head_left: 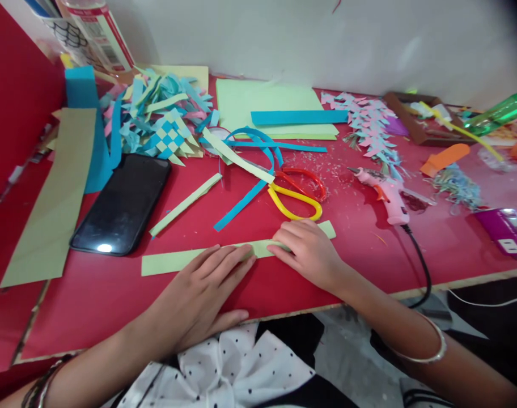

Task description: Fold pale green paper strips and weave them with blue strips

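A long pale green paper strip (169,262) lies flat along the front of the red table. My left hand (207,283) rests on it with fingers stretched out, the thumb apart near the table's edge. Farther right along the same strip, my right hand (307,249) has its fingers bent and pressed together on the paper, partly hiding it. Just beyond that hand are scissors with red and yellow handles (296,203); paper strips cover their blades. A narrow folded green strip (186,204) and a thin blue strip (241,205) lie beyond my left hand.
At left are a black phone (121,204) and a wide green paper piece (50,198). Cut paper pieces (165,119) are heaped behind, beside green sheets (262,96). A pink glue gun (384,192) with a black cord and a purple box (505,229) are at right.
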`<state>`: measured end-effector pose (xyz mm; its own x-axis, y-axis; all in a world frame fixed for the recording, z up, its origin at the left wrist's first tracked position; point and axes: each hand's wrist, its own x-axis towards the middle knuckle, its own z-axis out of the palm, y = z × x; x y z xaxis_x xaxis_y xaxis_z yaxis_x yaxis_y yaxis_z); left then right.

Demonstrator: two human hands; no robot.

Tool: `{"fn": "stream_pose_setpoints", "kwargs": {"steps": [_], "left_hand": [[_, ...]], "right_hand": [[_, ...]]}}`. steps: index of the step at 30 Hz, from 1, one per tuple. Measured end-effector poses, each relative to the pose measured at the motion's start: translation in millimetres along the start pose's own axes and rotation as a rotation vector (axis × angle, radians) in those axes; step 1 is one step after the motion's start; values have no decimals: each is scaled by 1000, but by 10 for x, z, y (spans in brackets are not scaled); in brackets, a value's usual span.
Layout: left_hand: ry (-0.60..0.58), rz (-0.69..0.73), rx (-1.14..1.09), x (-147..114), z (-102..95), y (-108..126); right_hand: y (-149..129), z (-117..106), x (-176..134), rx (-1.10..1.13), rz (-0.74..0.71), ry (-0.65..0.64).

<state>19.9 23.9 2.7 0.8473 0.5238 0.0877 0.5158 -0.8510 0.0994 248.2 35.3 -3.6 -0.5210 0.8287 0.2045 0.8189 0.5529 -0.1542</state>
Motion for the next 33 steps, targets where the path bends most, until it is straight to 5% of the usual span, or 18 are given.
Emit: {"fn": "stream_pose_setpoints", "kwargs": {"steps": [6,25,33], "left_hand": [[-57,92,-31,111,23,6],[-97,7,-61,125,25,46],[-101,2,-79,130,31,40]], "right_hand": [[-25,9,10,-8,32,-21],[126,-26,-177,20,144,25],[261,-116,-404,-32,343,52]]}}
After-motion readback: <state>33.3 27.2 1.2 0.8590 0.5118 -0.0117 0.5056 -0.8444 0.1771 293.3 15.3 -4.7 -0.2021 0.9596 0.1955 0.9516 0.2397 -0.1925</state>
